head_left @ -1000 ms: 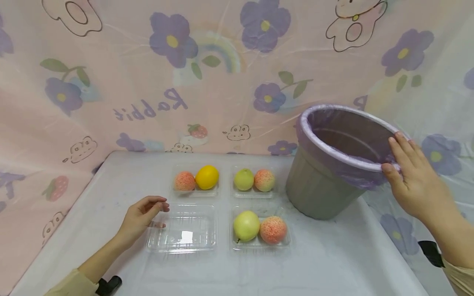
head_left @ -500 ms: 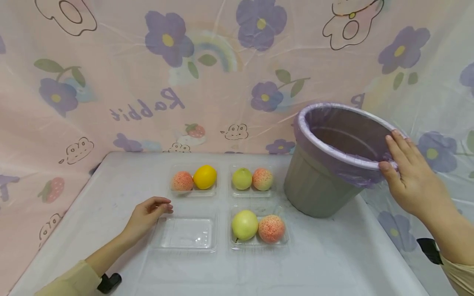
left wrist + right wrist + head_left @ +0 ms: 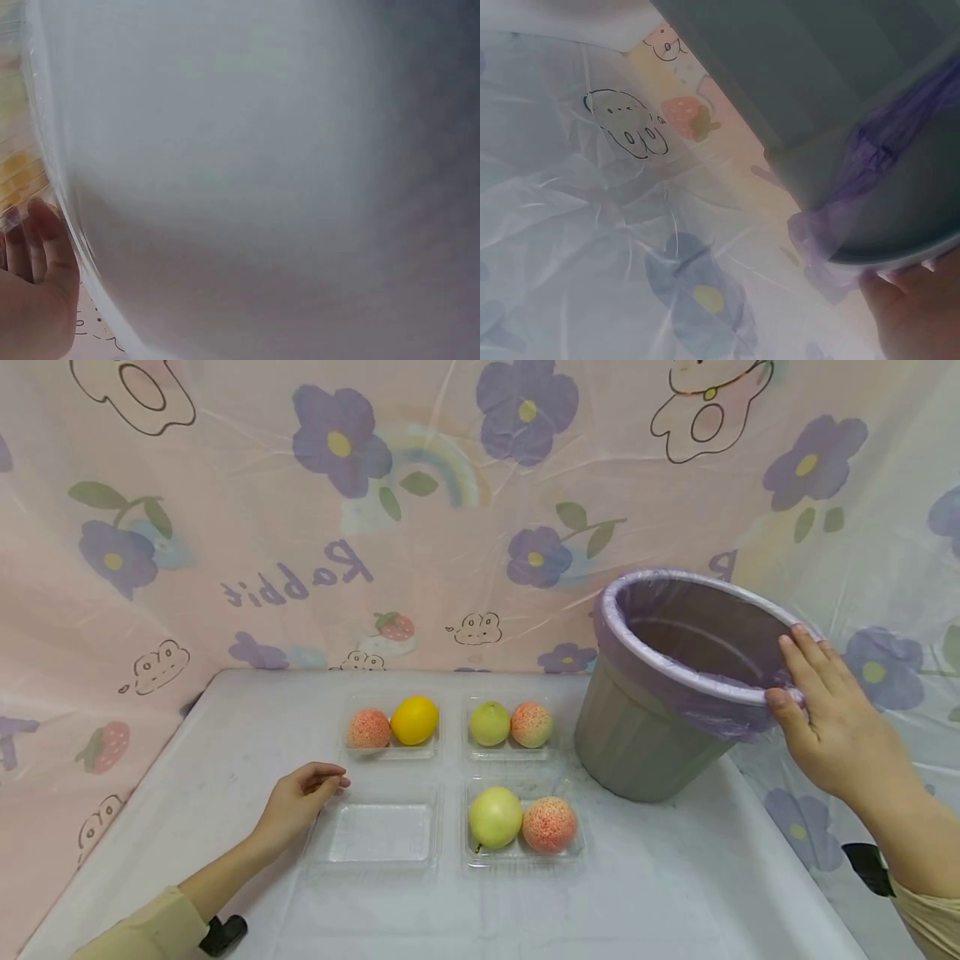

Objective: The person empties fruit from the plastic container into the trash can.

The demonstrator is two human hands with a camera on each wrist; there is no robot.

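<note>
My left hand [image 3: 296, 802] is over the left back corner of a clear plastic container [image 3: 382, 835] with no fruit in it. Its fingers are loosely bent, with the thumb near them. In the left wrist view, the fingers [image 3: 37, 240] are beside a clear edge; whether they touch it, I cannot tell. My right hand [image 3: 847, 718] rests on the right rim of a grey trash bin [image 3: 637, 735] lined with a purple bag [image 3: 712, 718]. Its fingers lie nearly straight across the rim, thumb on the near side. The right wrist view shows the thumb [image 3: 877, 292] against the rim.
A container behind holds a peach [image 3: 369, 728] and a lemon [image 3: 415, 720]. Another has a green fruit [image 3: 490, 723] and a peach [image 3: 532, 724]. The front right one holds a pear [image 3: 495, 817] and a peach [image 3: 550, 824]. A printed curtain [image 3: 435, 552] encloses the table.
The front left container has settled flatter on the table, and my left hand has shifted slightly forward. My right hand has stayed on the bin's rim. The head view has shifted slightly.
</note>
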